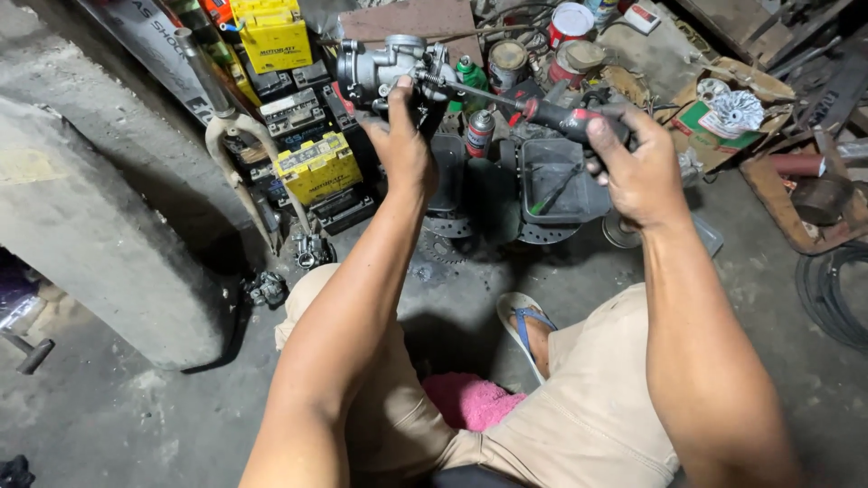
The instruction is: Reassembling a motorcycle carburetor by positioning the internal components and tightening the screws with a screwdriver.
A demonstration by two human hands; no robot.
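My left hand (403,145) holds a grey metal carburetor (391,66) up in front of me, fingers wrapped around its lower part. My right hand (635,165) grips the red-and-black handle of a screwdriver (553,115). Its shaft runs left, and the tip meets the right side of the carburetor. Both arms are stretched out above my knees.
Yellow and black batteries (317,167) are stacked at the back left beside a metal fork tube (226,117). A black tray (553,181), brake discs, spray cans (479,132), tins and a cardboard box (723,117) crowd the floor ahead. A concrete block (90,226) stands left, a pink cloth (470,399) between my legs.
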